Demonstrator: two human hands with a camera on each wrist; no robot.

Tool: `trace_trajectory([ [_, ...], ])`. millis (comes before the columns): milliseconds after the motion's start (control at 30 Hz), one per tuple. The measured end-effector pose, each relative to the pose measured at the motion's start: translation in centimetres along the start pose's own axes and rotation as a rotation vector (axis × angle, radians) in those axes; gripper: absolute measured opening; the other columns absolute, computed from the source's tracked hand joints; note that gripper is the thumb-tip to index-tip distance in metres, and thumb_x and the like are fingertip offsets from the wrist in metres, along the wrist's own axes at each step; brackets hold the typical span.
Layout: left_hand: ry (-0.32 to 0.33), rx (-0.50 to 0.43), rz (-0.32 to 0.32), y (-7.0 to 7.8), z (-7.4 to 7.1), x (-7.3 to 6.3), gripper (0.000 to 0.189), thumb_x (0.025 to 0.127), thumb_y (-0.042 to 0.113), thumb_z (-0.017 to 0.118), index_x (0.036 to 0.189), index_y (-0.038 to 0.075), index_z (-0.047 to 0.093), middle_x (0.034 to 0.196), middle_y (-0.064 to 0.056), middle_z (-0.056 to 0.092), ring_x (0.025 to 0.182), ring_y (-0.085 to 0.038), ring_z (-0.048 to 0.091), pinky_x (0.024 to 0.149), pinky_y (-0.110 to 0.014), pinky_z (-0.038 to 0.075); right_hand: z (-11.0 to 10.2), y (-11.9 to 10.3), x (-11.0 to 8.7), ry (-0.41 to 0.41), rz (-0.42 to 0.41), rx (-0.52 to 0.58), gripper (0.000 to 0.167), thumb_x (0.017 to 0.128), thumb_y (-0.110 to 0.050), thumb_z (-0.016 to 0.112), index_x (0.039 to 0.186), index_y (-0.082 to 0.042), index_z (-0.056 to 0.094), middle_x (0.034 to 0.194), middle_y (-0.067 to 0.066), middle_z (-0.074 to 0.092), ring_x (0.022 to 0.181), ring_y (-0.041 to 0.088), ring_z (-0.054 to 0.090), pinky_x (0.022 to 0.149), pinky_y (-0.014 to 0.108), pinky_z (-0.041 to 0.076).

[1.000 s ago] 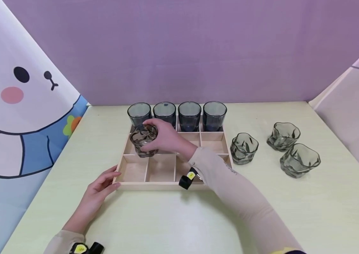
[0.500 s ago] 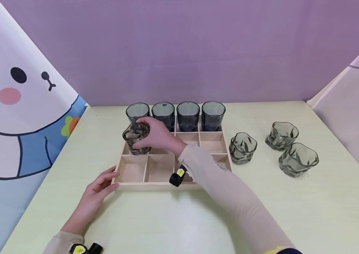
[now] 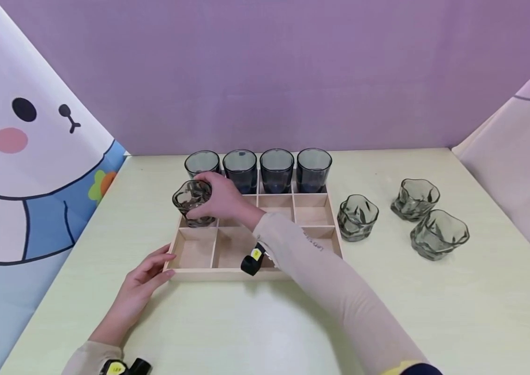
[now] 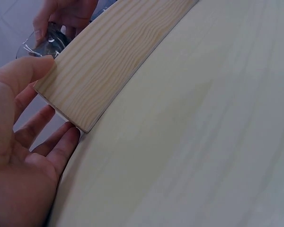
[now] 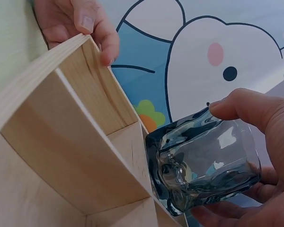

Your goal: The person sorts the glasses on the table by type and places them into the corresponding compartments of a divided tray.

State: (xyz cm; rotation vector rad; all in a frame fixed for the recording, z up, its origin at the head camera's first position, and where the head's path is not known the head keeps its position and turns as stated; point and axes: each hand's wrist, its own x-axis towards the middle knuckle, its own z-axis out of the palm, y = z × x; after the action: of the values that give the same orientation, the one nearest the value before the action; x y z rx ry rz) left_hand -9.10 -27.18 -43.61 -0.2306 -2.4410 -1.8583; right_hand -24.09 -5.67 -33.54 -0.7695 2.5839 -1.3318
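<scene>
My right hand (image 3: 221,199) grips a wavy-sided grey glass (image 3: 188,197) between thumb and fingers, over the left end of the middle row of a wooden compartment box (image 3: 232,275). In the right wrist view the glass (image 5: 206,158) has its thick base close to the box's dividers; whether it touches them I cannot tell. At the box's front left corner, my left hand (image 3: 142,284) holds the wood, thumb at the front and fingers along the side. The left wrist view shows that thumb and fingertips around the corner of the box (image 4: 116,59).
Straight dark glasses, among them one at the right end (image 3: 314,172), fill the back row. Right of the box stands a wavy glass (image 3: 357,219). Farther right, two more wavy glasses, a rear one (image 3: 417,199) and a front one (image 3: 439,235), stand close together on the table (image 3: 293,323).
My right hand has carried the wavy glass leftward, to the left edge of the middle row. The left hand has stayed on the box corner.
</scene>
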Motion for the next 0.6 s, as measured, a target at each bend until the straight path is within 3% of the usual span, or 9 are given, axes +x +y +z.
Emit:
trace_trajectory([
  [267,-0.005,-0.054,0.024,0.0,0.1,-0.1,0.029,0.097,-0.004,0.059,0.126,-0.008,0.059,0.137,0.017,0.048,0.118,0.008,0.050,0.093,-0.011,0.044,0.8,0.9,0.2,-0.013,0.014,-0.011,0.081,0.072,-0.029,0.089,0.142,-0.011,0.051,0.142,0.006,0.052,0.128,0.021,0.048,0.103,0.032,0.043],
  [600,-0.010,-0.023,0.011,-0.1,0.0,0.0,0.029,0.098,0.000,0.060,0.126,-0.008,0.058,0.139,0.016,0.047,0.119,0.007,0.050,0.093,-0.012,0.044,1.2,1.6,0.2,-0.028,-0.006,-0.037,0.083,0.072,-0.029,0.089,0.142,-0.009,0.051,0.142,0.007,0.053,0.128,0.022,0.049,0.104,0.031,0.041],
])
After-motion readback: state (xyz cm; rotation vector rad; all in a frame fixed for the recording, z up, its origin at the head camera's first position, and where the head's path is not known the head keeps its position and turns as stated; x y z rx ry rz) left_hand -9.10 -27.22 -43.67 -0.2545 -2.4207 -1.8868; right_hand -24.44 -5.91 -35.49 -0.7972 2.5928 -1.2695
